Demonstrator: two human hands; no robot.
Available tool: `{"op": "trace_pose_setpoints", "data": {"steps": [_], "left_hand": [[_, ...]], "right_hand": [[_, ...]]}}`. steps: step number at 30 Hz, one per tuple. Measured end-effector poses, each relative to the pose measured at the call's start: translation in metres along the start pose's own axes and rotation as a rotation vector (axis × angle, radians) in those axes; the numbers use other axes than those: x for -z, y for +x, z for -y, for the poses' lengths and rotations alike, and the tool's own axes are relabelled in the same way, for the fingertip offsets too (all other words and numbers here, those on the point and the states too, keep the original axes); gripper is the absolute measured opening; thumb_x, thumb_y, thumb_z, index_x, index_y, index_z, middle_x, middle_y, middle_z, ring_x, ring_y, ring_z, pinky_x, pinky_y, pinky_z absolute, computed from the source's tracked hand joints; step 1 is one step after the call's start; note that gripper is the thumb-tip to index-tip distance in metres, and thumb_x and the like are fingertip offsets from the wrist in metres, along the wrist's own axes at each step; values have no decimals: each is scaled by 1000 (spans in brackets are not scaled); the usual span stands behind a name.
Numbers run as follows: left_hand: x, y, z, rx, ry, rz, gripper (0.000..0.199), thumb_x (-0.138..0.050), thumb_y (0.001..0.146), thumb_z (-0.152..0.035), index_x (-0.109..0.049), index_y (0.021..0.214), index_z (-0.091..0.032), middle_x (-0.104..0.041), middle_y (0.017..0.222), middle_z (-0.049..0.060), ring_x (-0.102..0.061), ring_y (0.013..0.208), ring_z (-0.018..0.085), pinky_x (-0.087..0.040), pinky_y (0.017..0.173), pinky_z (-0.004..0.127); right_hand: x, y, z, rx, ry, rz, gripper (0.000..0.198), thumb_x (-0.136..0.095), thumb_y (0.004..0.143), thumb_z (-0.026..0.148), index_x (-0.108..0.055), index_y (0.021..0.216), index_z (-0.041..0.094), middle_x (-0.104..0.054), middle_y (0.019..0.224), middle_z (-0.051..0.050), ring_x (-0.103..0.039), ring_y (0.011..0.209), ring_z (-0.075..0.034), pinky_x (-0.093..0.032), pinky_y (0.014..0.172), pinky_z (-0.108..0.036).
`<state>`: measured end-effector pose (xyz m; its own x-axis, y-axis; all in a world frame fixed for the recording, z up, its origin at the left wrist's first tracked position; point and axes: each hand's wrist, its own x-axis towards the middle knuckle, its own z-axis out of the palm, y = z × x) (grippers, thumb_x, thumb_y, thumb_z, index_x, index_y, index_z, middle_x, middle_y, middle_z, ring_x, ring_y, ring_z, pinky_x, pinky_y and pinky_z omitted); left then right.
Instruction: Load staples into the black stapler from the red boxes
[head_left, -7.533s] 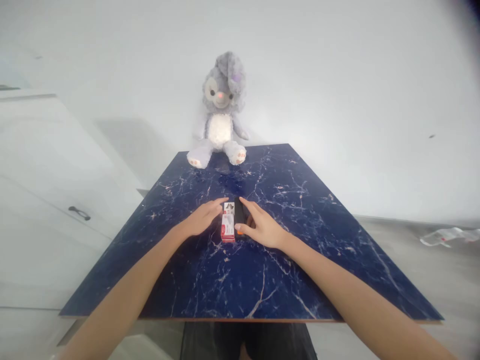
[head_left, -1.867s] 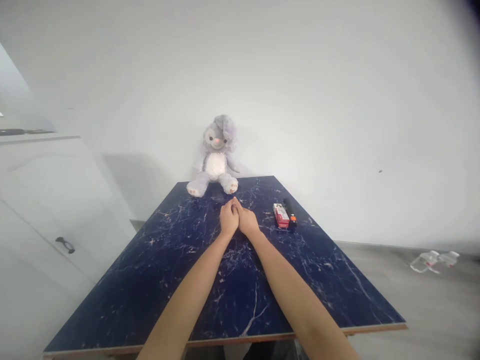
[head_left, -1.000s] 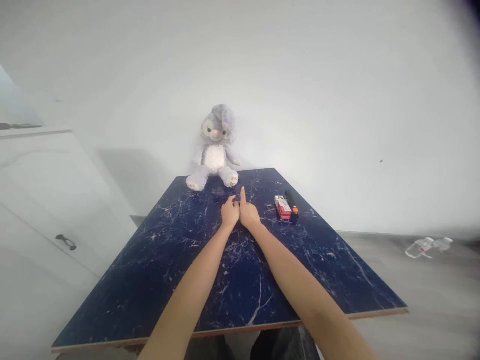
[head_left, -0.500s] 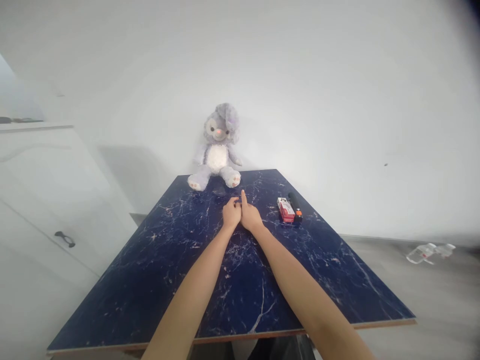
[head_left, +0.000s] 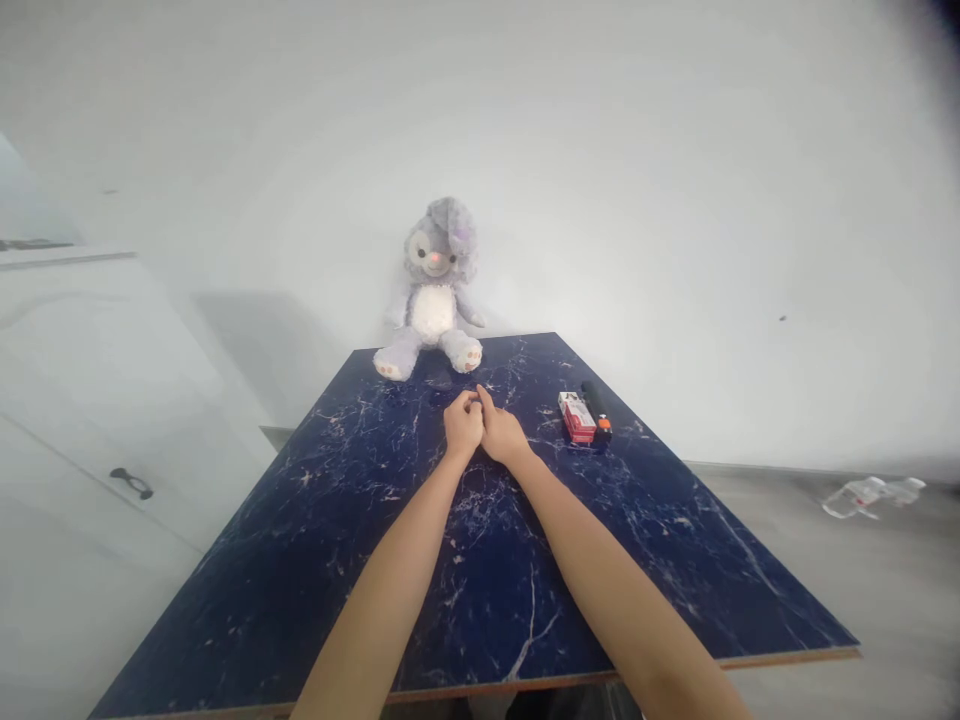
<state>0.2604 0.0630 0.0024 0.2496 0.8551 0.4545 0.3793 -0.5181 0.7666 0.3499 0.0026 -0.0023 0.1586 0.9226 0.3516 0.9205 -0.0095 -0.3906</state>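
My left hand (head_left: 463, 424) and my right hand (head_left: 502, 431) press against each other over the middle of the dark blue marbled table (head_left: 315, 590). The left fingers are curled closed. On the right hand one finger reaches forward and leans toward the left fingertips, while the others are folded in. Anything held between the hands is hidden. Beyond them a grey-purple plush toy (head_left: 433, 312) with a white belly sits against the wall, its feet toward me.
Right of my hands lie a red and white box (head_left: 577, 417) and, beside it, a black cylindrical object (head_left: 598, 412) with an orange spot. A white cabinet (head_left: 82, 370) with a dark handle stands at left. Clear plastic bottles (head_left: 874, 495) lie on the floor at right.
The right hand's raised finger has tilted left and now meets the left fingertips. Both hands otherwise stay together in the same place. The view has shifted slightly.
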Motion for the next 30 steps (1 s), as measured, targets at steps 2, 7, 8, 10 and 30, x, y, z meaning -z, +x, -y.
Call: {"op": "trace_pose_setpoints", "data": {"steps": [2,7,8,10,30], "left_hand": [[1,0,0,-4,2,9,26,-45,86,-18,-70,92,-21,-72,77,1,-64,69,16,-48,72,26],[1,2,1,-20,6,48,25,-43,87,-18,-68,86,-21,-73,80,1,-65,74,16,-48,70,24],[1,3,1,-20,9,52,26,-43,88,-19,-68,85,-21,-73,79,1,-66,74,16,-48,70,24],[2,3,1,-22,17,62,26,-44,88,-19,-69,85,-22,-74,81,1,-67,75,17,-49,72,25],[238,-2,138,-142,972,-106,38,-40,88,-32,-73,100,-19,-74,74,8,-69,82,26,-41,95,37]], "right_hand": [[1,0,0,-11,-3,5,68,-35,99,30,-9,159,11,-71,113,-17,-69,95,-28,-48,82,-35],[3,2,0,-11,10,18,63,-37,100,35,-19,156,11,-72,112,-15,-69,96,-28,-48,83,-34],[3,2,1,-14,16,18,62,-37,100,36,-22,155,12,-72,113,-15,-69,96,-28,-48,83,-34],[4,0,4,-37,11,-13,57,-37,100,35,-30,152,14,-70,118,-15,-68,100,-28,-47,86,-34],[85,-68,-102,-693,27,-528,61,-40,92,42,-51,138,3,-60,125,-26,-54,120,-37,-42,101,-51]]}}
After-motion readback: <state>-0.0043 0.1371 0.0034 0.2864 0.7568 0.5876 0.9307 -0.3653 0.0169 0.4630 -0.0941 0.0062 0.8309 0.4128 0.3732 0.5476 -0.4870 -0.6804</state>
